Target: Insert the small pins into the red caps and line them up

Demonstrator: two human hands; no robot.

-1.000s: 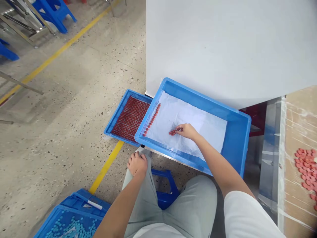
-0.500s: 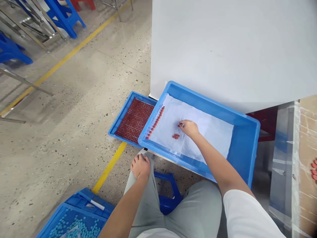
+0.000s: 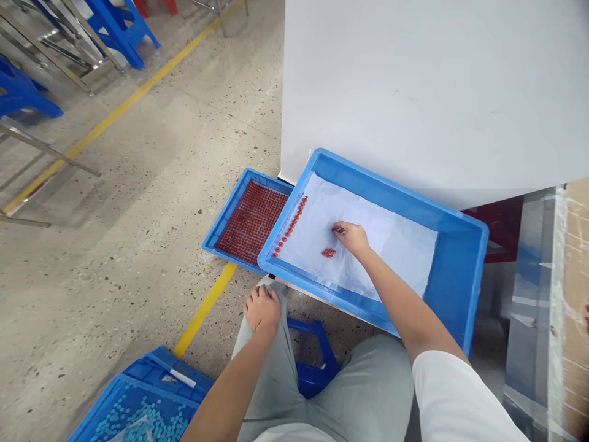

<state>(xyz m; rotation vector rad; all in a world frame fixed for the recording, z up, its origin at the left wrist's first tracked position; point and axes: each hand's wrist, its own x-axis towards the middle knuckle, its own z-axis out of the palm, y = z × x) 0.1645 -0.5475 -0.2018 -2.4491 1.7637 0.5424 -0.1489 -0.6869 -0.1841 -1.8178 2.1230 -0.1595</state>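
My right hand (image 3: 352, 237) is closed in a pinch over the white sheet (image 3: 391, 245) that lines the large blue tray (image 3: 460, 288). Between its fingertips are small dark-red round pieces (image 3: 338, 229), too small to name exactly. Just below and left of that hand, a little pile of red pieces (image 3: 328, 252) lies on the sheet. Along the tray's left side runs a row of red pieces (image 3: 291, 226). My left hand (image 3: 262, 307) rests flat on my left knee, fingers spread, holding nothing.
A smaller blue tray (image 3: 209, 239) full of red pieces in rows stands left, partly under the large tray. Beyond is a white table (image 3: 414, 92). A blue bin (image 3: 119, 393) with light-blue pieces sits at lower left. Blue stools (image 3: 124, 37) stand at upper left.
My right hand has stayed almost in place, its fingers shifting slightly around the red pieces. My left hand has not moved; the view has shifted slightly.
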